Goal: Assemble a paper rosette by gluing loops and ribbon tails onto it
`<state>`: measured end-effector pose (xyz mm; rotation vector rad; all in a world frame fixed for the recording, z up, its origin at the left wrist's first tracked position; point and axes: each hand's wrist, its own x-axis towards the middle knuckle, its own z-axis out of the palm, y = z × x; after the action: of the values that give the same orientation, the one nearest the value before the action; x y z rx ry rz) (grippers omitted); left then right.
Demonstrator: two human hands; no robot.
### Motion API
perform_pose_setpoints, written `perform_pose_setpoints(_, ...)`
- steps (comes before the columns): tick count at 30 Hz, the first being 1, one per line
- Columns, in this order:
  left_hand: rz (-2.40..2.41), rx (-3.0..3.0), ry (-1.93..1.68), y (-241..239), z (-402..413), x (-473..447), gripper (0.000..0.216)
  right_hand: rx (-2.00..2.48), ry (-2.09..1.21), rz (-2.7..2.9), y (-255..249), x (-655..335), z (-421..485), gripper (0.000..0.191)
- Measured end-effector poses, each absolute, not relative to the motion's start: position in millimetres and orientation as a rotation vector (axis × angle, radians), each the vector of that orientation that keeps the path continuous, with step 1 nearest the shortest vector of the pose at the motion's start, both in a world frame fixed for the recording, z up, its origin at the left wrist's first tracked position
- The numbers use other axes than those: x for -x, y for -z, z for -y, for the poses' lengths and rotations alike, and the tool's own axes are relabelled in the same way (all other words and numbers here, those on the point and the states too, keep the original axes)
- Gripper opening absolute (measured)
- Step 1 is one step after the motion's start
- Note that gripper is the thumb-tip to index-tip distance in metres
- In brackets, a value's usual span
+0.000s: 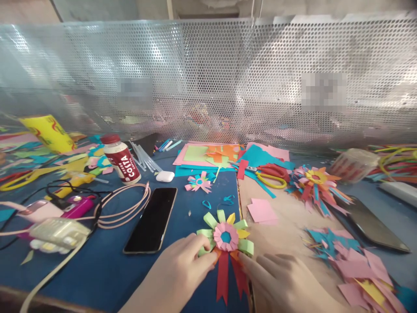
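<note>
A paper rosette (227, 237) with green and yellow loops, a pink centre and red ribbon tails lies on the blue table near the front edge. My left hand (177, 271) pinches its left side, fingers closed on the green loops. My right hand (280, 278) comes in from the right, fingertips touching the rosette's lower right edge, fingers pressed together. A black phone (151, 219) lies just left of my left hand.
A brown board (286, 226) holds pink squares (261, 211), scissors (272, 176) and a colourful paper flower (314, 182). Paper scraps (355, 265) pile at the right. A Costa bottle (121, 158), cables (122, 204), an earbud case (165, 176), a small pink flower (199, 181) and a perforated metal screen (208, 78) stand behind.
</note>
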<state>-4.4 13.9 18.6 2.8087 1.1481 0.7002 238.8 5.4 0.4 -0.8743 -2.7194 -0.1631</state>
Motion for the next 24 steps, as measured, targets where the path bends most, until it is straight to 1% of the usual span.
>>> perform_pose_setpoints(10, -1.162, -2.758, -0.786, -23.4, -11.8, 7.4, 0.026, 0.866, 0.188, 2.710, -0.7, -237.7, -6.3, 0.034)
perform_pose_setpoints(17, -1.281, -2.714, -0.800, -19.6, -10.9, 17.9, 0.020, 0.868, 0.309, 2.625, -15.4, -235.9, -0.4, 0.026)
perform_pose_setpoints(22, -1.311, -2.750, -0.784, -20.4, -12.0, 19.8, 0.020, 0.873, 0.329, 2.578, -20.7, -240.1, 6.3, 0.035)
perform_pose_setpoints(24, -1.306, -2.775, -0.760, -22.3, -12.4, 17.6, 0.021, 0.846, 0.323, 2.523, -15.1, -241.9, 8.9, 0.033)
